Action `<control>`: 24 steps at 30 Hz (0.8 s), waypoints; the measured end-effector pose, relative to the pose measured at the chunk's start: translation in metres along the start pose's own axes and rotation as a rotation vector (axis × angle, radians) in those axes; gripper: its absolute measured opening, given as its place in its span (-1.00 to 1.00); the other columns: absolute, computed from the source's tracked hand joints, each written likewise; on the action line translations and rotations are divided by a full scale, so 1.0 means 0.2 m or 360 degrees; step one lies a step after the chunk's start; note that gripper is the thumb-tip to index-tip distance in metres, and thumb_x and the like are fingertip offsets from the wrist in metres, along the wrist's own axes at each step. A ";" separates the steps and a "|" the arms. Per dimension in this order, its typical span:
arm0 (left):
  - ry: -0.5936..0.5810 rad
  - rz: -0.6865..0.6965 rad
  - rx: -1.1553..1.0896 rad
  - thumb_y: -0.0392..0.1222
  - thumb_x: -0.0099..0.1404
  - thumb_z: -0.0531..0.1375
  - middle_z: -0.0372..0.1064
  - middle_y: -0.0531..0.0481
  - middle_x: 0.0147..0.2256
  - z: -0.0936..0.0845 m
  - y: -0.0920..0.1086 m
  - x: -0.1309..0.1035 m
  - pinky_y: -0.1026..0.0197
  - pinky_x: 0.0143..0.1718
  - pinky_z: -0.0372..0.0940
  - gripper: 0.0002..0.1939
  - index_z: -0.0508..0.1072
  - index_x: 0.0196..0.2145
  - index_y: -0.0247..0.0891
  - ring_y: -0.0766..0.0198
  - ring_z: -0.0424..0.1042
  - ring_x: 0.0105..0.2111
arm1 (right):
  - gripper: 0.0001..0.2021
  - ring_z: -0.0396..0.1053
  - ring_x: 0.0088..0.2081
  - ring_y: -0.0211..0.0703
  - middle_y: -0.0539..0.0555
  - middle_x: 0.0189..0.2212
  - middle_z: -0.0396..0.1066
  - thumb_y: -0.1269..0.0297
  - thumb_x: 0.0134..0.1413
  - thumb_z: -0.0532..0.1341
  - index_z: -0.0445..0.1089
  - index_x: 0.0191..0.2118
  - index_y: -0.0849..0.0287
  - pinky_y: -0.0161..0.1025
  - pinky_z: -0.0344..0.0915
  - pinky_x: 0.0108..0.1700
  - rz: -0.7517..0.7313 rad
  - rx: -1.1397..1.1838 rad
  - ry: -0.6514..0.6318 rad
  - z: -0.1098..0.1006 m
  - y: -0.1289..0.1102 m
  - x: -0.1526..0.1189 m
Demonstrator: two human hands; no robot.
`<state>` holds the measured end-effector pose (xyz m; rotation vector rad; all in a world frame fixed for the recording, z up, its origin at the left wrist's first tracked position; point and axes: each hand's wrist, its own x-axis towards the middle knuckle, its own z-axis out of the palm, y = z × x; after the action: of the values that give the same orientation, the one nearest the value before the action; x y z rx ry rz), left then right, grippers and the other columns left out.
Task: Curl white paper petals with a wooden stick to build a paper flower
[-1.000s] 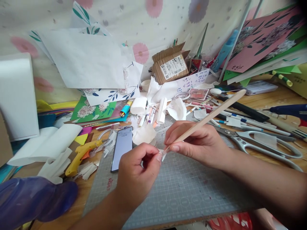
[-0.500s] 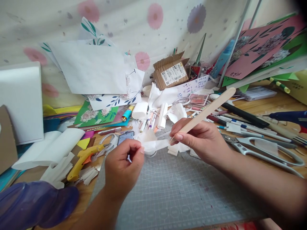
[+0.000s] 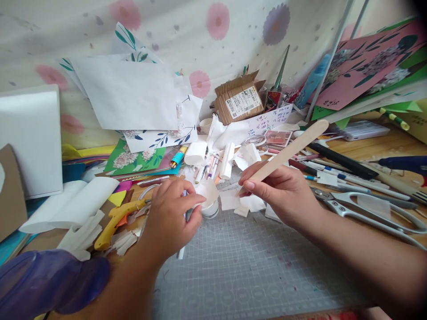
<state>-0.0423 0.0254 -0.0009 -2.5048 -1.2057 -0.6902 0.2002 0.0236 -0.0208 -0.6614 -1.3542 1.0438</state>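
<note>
My right hand [image 3: 276, 191] is closed round a flat wooden stick [image 3: 290, 149], which slants up to the right. A small piece of white paper [image 3: 230, 200] is at the stick's lower end, by my fingertips. My left hand [image 3: 175, 218] is beside a small white cup [image 3: 211, 209] with whitish paper [image 3: 207, 192] at its top. Its fingers are apart and curved, with nothing seen between them. Both hands are above the grey cutting mat [image 3: 233, 266]. More white paper pieces [image 3: 253, 202] lie on the mat's far part.
A yellow glue gun [image 3: 115, 222], paper scraps and a purple object [image 3: 50, 282] are at the left. Large scissors [image 3: 367, 213], pens and brushes lie at the right. Markers, white rolls and a cardboard box [image 3: 238, 100] stand or lie behind.
My left hand has let go of the white paper strip, and its fingers have opened and moved up near the cup. The paper remains by my right hand, which has hardly moved.
</note>
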 end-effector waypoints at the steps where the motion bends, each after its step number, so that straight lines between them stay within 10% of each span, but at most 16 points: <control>1: 0.0013 -0.0015 -0.0058 -0.34 0.22 0.15 0.44 -0.07 -0.31 0.00 0.01 0.00 0.02 -0.27 0.19 -0.79 0.59 -0.39 -0.16 0.10 0.35 -0.33 | -0.94 0.49 -0.38 -0.21 0.03 -0.43 0.54 0.31 0.09 0.40 0.59 -0.39 0.13 -0.25 0.52 -0.32 0.0014 0.0041 -0.0016 0.00 0.00 0.00; 6: 0.0303 -0.0223 -0.0676 -0.35 0.26 0.18 0.45 -0.06 -0.23 -0.02 0.08 -0.04 0.02 -0.09 0.32 -0.86 0.48 -0.24 -0.20 0.11 0.44 -0.17 | -0.95 0.48 -0.37 -0.24 0.01 -0.42 0.53 0.32 0.09 0.40 0.59 -0.37 0.13 -0.27 0.50 -0.31 0.0026 0.0297 -0.0161 0.02 0.00 -0.01; 10: -0.0004 -0.0497 -0.1327 -0.21 0.25 0.28 0.51 -0.04 -0.17 -0.01 0.18 -0.08 0.12 -0.20 0.39 -0.69 0.46 -0.03 -0.10 0.17 0.47 -0.24 | -0.97 0.47 -0.34 -0.21 0.01 -0.44 0.51 0.35 0.14 0.36 0.57 -0.33 0.16 -0.25 0.48 -0.29 -0.0040 0.0309 -0.0329 0.03 -0.02 -0.03; 14: -0.0289 -0.0850 -0.1819 -0.13 0.24 0.30 0.46 0.08 -0.45 0.01 0.25 -0.09 0.28 -0.48 0.32 -0.89 0.51 -0.26 -0.13 0.31 0.39 -0.50 | -0.97 0.46 -0.33 -0.22 0.02 -0.42 0.49 0.40 0.16 0.34 0.54 -0.31 0.17 -0.26 0.45 -0.28 -0.0099 0.0263 -0.0426 0.03 -0.04 -0.04; 24: -0.0314 -0.1076 -0.2504 -0.12 0.28 0.29 0.50 0.03 -0.52 0.02 0.28 -0.05 0.26 -0.44 0.34 -0.84 0.47 -0.42 -0.19 0.32 0.40 -0.51 | -0.94 0.52 -0.34 -0.19 0.02 -0.39 0.47 0.34 0.19 0.33 0.50 -0.32 0.18 -0.23 0.45 -0.28 -0.0019 0.0528 -0.0453 0.03 -0.04 -0.04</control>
<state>-0.0032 -0.0134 -0.0117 -3.1623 -2.1370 -2.3317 0.1964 0.0114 -0.0165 -0.2640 -1.3798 1.3530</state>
